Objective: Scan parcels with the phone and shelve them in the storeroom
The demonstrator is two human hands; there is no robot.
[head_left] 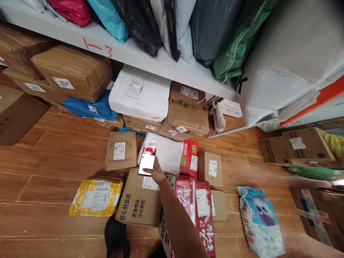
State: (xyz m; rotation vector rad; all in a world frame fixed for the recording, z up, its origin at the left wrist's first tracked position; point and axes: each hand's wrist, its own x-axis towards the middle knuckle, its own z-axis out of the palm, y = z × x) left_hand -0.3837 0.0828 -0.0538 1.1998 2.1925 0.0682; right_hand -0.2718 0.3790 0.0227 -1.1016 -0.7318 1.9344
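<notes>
My right hand point(156, 172) is closed around a smartphone point(146, 163), with the thumb over its lit screen. The phone is held above a white wrapped parcel point(168, 148) and a brown cardboard box point(139, 200) with black printing. A small red box point(189, 156) stands at the white parcel's right side. Under my forearm lies a larger red carton point(205, 222) with a white label. To the left are a yellow plastic mailer point(96, 197) and a flat brown box point(120, 150). My left hand is out of the picture.
A grey shelf point(156, 59) full of bagged parcels runs across the top. Beneath it are stacked cartons point(72, 68) and a white foam-like package point(139, 93). A blue-and-white bag point(260, 222) lies right on the wooden floor. Blurred limbs of another person point(311, 181) show at far right.
</notes>
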